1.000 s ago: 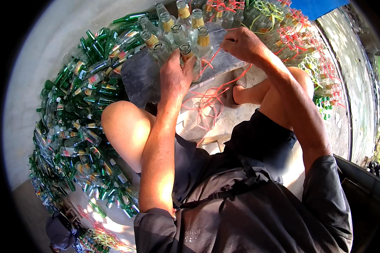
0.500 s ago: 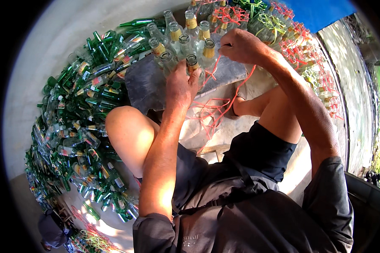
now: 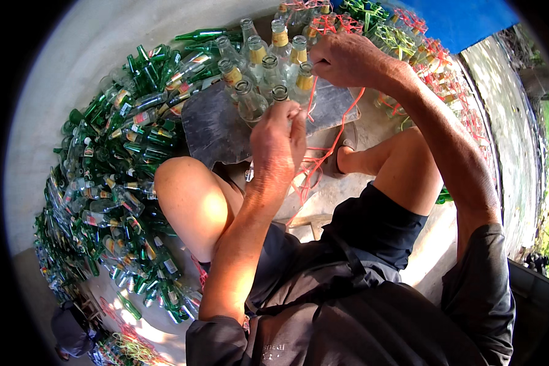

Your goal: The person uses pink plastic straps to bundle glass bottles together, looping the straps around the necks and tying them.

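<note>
Clear glass bottles (image 3: 270, 76), several with yellow neck labels, stand upright in a tight cluster on a dark slab-like board (image 3: 210, 125). My left hand (image 3: 276, 143) is closed just in front of the nearest bottle (image 3: 280, 93), covering its lower part. What its fingers pinch, if anything, is hidden. To the right of the cluster, my right hand (image 3: 351, 60) is closed in a fist beside the bottle necks. Red plastic string (image 3: 313, 100) hangs from it. More red string (image 3: 335, 146) trails over the board's edge down towards the floor between my legs.
A large heap of green and clear bottles (image 3: 128, 158) lies along the wall at left. Bundled bottles tied with red and green string (image 3: 396, 39) stand at far right, by a blue sheet (image 3: 451, 21). Dark headwear (image 3: 72, 329) shows at lower left.
My left hand has come off the nearest bottle's neck and moved slightly right and nearer to me, fingers now curled together. The right hand has shifted slightly left and away, still with the string.
</note>
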Demonstrator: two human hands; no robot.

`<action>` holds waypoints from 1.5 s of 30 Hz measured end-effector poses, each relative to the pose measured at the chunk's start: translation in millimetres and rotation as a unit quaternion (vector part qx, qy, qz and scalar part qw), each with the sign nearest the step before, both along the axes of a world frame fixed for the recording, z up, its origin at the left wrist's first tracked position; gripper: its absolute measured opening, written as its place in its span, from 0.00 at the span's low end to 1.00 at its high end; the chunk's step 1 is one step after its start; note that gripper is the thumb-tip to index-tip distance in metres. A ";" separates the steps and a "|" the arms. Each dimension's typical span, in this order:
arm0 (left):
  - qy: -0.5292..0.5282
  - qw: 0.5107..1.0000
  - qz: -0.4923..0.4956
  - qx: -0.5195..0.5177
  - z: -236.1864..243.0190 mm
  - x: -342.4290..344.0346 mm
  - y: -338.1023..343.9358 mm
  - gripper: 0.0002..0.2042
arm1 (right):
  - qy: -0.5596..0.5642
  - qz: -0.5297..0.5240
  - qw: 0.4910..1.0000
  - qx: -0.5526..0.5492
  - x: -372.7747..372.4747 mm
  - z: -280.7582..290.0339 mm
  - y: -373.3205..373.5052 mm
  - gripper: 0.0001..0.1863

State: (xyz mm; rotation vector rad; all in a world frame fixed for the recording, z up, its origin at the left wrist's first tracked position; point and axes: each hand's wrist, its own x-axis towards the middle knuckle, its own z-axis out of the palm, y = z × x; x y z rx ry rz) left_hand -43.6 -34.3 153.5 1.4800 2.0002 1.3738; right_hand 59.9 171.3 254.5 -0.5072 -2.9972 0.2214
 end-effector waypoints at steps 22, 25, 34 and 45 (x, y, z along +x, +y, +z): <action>-0.080 0.979 0.172 0.072 -33.5 46.4 103.5 0.14 | 0.033 0.117 0.992 0.033 -23.4 4.4 12.7 0.10; -0.081 0.972 0.197 0.096 -32.1 51.6 105.5 0.12 | 0.029 0.110 0.993 0.031 -27.8 4.0 11.3 0.09; -0.061 0.968 0.214 0.118 -34.4 53.1 105.3 0.15 | 0.000 0.099 0.995 0.028 -45.1 -0.6 22.0 0.08; -0.061 0.975 0.194 0.093 -36.6 51.2 103.0 0.16 | 0.027 0.064 0.997 -0.024 -36.7 -24.5 46.0 0.10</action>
